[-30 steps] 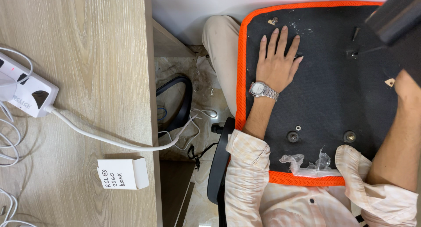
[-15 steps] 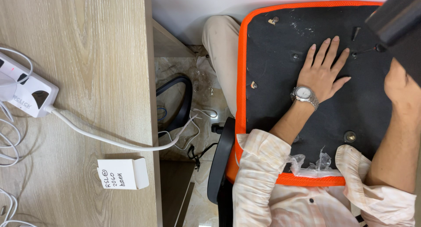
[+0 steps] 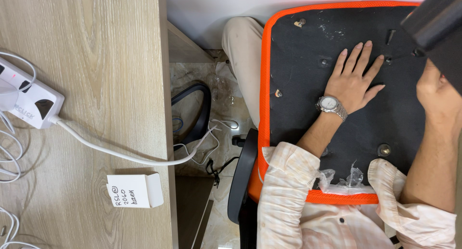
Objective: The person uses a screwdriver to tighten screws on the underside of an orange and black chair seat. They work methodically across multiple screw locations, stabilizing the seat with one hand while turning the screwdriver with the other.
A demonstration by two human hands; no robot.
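An upturned chair seat (image 3: 298, 51), black underneath with an orange rim, lies across my lap. My left hand (image 3: 353, 80), with a silver wristwatch (image 3: 331, 104) on the wrist, rests flat on the black surface with its fingers spread, holding nothing. Its fingertips are close to a small screw hole (image 3: 388, 60). At the right edge my right hand (image 3: 435, 92) is closed around the lower end of a large black chair part (image 3: 435, 18), which runs out of the top right corner. A bolt (image 3: 383, 149) sits in the seat near my right forearm.
A wooden desk (image 3: 86, 47) fills the left, carrying a white power strip (image 3: 29, 102) with its cable and a small white cardboard box (image 3: 134, 190). A black armrest loop (image 3: 192, 114) and wires lie on the floor between. Crumpled clear plastic (image 3: 339, 177) sits at the seat's near edge.
My left hand has slid to the right across the seat's underside, from near the orange left rim to the middle right. My right hand and the black part have barely moved.
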